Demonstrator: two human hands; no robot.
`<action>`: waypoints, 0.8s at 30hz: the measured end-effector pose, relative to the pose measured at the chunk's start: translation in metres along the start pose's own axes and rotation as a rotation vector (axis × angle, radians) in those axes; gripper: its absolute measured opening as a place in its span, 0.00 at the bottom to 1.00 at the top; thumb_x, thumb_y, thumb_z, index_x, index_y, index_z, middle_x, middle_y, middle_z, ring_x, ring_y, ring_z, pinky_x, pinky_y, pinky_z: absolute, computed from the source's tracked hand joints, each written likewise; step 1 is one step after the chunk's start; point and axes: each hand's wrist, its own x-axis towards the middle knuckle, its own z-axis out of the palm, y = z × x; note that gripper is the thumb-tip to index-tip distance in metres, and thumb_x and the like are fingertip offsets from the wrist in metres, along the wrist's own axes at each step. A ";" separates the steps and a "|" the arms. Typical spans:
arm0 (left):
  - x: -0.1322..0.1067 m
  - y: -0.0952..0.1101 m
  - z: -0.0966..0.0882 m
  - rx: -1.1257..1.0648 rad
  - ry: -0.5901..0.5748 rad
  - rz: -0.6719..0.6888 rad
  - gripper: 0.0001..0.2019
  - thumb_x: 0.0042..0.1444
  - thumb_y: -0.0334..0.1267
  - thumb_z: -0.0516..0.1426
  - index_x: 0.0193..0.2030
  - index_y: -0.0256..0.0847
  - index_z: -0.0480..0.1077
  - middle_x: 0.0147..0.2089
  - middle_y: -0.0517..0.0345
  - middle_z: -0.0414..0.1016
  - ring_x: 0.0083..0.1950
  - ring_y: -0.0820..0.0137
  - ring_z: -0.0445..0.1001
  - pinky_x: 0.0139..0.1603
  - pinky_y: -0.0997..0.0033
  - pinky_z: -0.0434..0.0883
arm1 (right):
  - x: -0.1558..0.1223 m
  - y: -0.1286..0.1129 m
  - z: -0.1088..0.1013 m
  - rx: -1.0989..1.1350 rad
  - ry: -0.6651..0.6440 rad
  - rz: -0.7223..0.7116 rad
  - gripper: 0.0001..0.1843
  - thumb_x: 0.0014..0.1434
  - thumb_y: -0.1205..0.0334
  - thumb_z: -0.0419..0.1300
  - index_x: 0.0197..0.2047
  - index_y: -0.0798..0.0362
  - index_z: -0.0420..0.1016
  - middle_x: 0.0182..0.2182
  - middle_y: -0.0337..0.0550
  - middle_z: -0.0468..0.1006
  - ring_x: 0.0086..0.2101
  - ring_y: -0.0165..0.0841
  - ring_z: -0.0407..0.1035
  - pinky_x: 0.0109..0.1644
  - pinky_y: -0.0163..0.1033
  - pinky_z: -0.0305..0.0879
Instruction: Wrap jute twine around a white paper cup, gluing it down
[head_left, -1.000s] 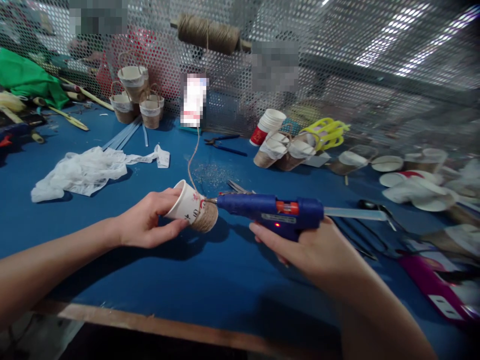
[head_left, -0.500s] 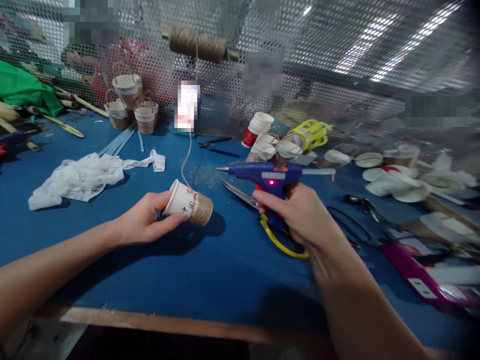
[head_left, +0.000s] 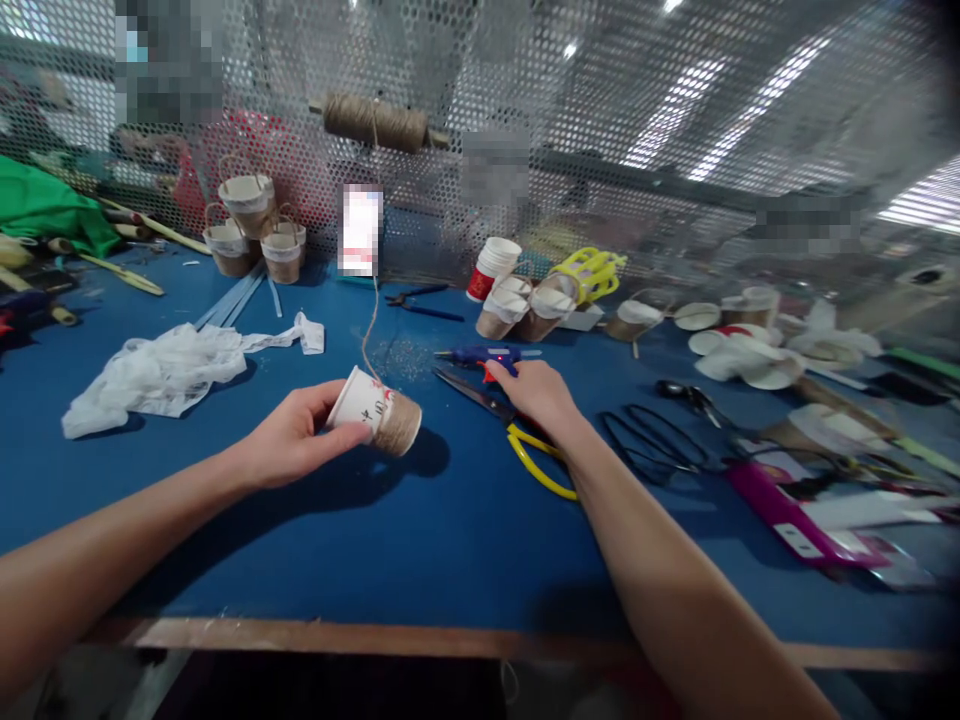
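My left hand [head_left: 300, 435] grips a white paper cup [head_left: 356, 402] by its rim end, tilted with the base toward the right. Twine is wound round the cup's lower part, and a loose strand [head_left: 369, 325] runs up from it toward the twine spool [head_left: 375, 122]. My right hand [head_left: 541, 395] is closed round a blue hot glue gun [head_left: 472, 355], whose nozzle points left; the handle is mostly hidden behind the hand. Below the gun lie scissors with yellow handles [head_left: 536, 475], the blades toward the upper left, partly under my right hand and wrist.
Twine-wrapped cups with handles [head_left: 251, 205] are stacked at the back left, near white lace fabric [head_left: 161, 375]. Pliers [head_left: 424, 305] lie at the back. Further right are paper cups [head_left: 495, 262], a black cable [head_left: 645, 445] and a purple box [head_left: 787, 515]. A perforated metal screen rises behind.
My right hand has moved away from me and slightly left with the glue gun, lowering it toward the table beyond the scissors. The left hand keeps the cup almost in place.
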 end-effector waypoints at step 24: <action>-0.007 0.014 0.013 0.376 -0.264 0.167 0.05 0.50 0.30 0.51 0.33 0.34 0.66 0.30 0.56 0.71 0.31 0.72 0.65 0.33 0.73 0.65 | -0.093 -0.073 0.002 1.059 -0.676 -0.319 0.13 0.47 0.57 0.61 0.34 0.54 0.68 0.32 0.39 0.71 0.30 0.26 0.64 0.34 0.34 0.62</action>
